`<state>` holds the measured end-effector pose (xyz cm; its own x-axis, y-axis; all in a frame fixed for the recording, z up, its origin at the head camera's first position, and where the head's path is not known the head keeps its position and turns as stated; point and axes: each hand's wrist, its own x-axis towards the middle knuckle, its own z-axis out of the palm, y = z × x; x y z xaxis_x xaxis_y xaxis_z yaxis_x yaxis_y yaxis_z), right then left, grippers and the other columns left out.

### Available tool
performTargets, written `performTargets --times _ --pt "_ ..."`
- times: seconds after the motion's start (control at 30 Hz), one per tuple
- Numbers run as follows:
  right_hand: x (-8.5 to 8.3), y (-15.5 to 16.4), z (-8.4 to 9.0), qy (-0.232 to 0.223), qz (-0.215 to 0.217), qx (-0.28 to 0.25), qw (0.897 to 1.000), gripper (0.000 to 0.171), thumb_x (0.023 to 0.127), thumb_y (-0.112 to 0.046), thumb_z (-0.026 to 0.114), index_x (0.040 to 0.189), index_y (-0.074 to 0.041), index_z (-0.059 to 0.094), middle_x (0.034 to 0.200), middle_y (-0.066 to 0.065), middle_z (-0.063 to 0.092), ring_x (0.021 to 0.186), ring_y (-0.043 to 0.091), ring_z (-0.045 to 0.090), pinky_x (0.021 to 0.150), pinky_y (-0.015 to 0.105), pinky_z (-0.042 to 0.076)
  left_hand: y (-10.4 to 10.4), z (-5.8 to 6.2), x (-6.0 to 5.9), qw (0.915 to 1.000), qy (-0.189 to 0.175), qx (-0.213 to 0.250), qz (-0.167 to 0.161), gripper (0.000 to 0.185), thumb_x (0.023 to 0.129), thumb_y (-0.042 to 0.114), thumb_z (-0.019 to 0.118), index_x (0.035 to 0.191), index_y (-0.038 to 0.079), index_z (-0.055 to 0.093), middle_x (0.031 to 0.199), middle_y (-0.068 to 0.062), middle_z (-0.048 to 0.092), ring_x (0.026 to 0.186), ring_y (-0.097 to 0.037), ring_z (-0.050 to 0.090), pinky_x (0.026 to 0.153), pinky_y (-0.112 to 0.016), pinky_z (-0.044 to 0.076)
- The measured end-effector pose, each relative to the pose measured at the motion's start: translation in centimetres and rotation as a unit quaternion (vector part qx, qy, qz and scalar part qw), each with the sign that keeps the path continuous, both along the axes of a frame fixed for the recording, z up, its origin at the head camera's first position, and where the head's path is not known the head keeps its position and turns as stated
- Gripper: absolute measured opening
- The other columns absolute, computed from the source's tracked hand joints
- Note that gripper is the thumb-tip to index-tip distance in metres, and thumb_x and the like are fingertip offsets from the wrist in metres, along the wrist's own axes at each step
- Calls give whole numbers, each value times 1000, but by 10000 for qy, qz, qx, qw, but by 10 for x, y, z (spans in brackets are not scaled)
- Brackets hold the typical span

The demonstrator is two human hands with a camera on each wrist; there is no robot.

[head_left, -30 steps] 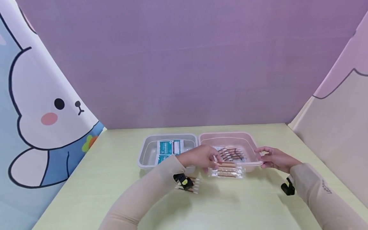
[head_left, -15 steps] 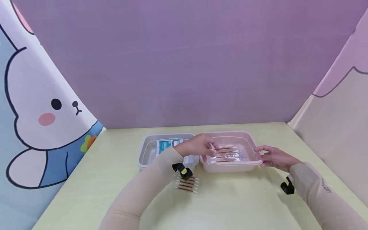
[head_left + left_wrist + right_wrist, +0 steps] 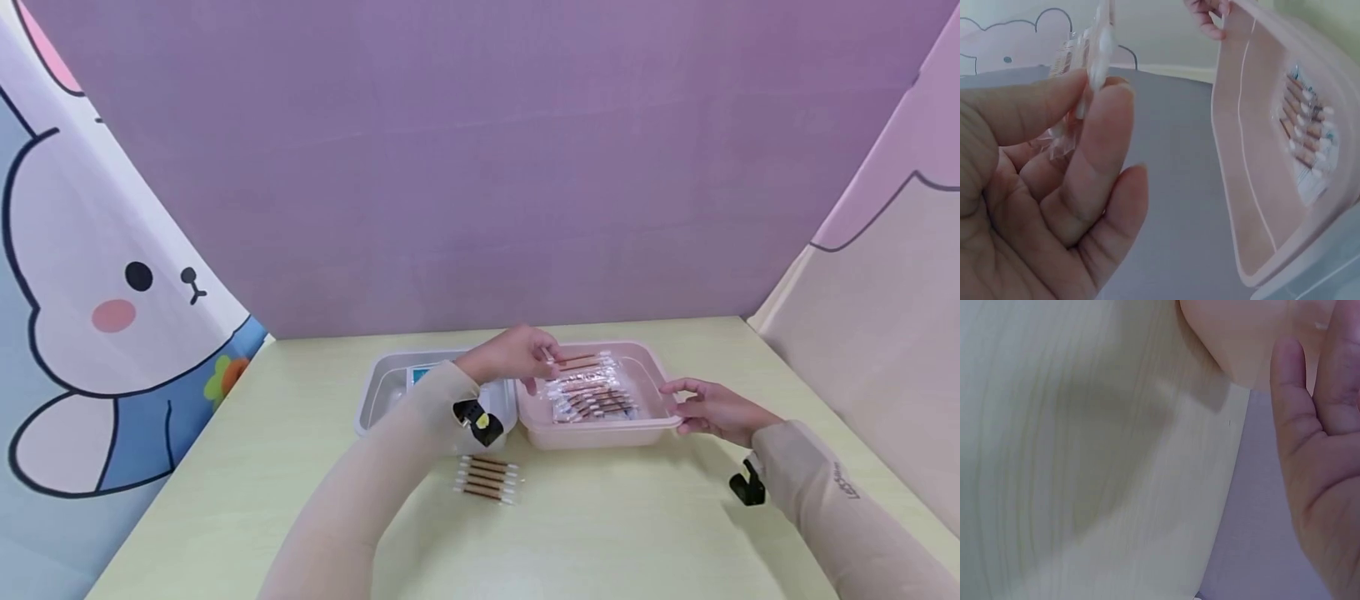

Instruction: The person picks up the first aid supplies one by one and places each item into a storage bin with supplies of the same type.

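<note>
Between the thumb and fingers of my left hand [image 3: 517,357] is a clear packet of cotton swabs [image 3: 583,363], pinched at its left end over the pink basin [image 3: 611,438]. The left wrist view shows the packet [image 3: 1102,53] edge-on, rising above the thumb. Inside the basin lie more packeted cotton swabs [image 3: 600,402] with brown sticks and white tips. My right hand [image 3: 716,414] grips the basin's right rim with thumb and fingers. On the table in front, below my left wrist, rests another cotton swab packet [image 3: 486,480].
A grey basin [image 3: 369,398] stands against the pink one's left side, partly covered by my left forearm. A teal and white packet [image 3: 417,374] shows inside it. Behind the table rises a purple wall [image 3: 487,183], with printed cloth panels at both sides.
My left hand has moved up and away with the swab packet, from in front of the pink basin to over its rear part. The right hand keeps its place on the rim.
</note>
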<state>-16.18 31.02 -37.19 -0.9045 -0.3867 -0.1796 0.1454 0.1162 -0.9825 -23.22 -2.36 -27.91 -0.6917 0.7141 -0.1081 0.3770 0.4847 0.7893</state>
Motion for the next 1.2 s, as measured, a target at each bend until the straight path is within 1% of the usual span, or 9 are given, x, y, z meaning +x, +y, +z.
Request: performTargets --times 0.13,0.27,0.33,0.57,0.77,0.93,1.2 --pt "-1 1 -1 -10 -2 -2 10000 26 96 2 50 110 -18 59 98 9 59 72 12 64 73 26 53 1 1 -10 9999 -24 -91 132 17 91 5 64 108 3 67 87 -7 64 52 -15 59 63 -28 54" --pt "-1 1 -1 -25 -7 -28 10000 26 96 2 50 111 -17 58 100 10 59 72 12 64 74 26 53 2 3 -18 9995 -133 -15 297 21 91 4 63 112 1 66 82 -7 63 50 -14 57 61 -28 53" --pt "-1 1 -1 -28 -21 -28 10000 25 96 3 50 111 -16 58 101 10 60 73 12 64 74 26 53 2 3 -21 9993 -151 14 349 21 91 3 63 112 0 65 82 -7 63 49 -13 57 60 -27 53" --pt "-1 1 -2 -84 -150 60 9998 25 96 2 51 114 -13 56 102 9 58 73 12 64 74 26 53 6 3 -31 9985 -153 -19 527 20 91 4 64 111 -1 66 91 -10 66 49 -13 57 62 -27 53" --pt "-1 1 -1 -62 -130 132 9998 24 96 0 51 117 -11 54 102 9 58 73 12 64 75 27 53 7 1 -39 9971 -217 17 726 22 90 2 64 111 -3 65 92 -11 66 48 -12 56 64 -30 54" --pt "0 1 0 -14 -133 123 9998 23 96 0 52 117 -9 53 101 10 58 73 11 63 74 25 53 8 1 -45 9962 -220 93 833 24 90 1 64 113 -3 64 97 -14 68 48 -11 56 59 -26 53" --pt "1 0 -1 2 -150 139 9998 24 95 2 52 118 -6 52 103 12 56 72 11 63 73 25 53 10 -8 -51 9937 -477 86 1015 26 89 0 64 114 -4 65 104 -15 67 51 -12 58 60 -24 53"
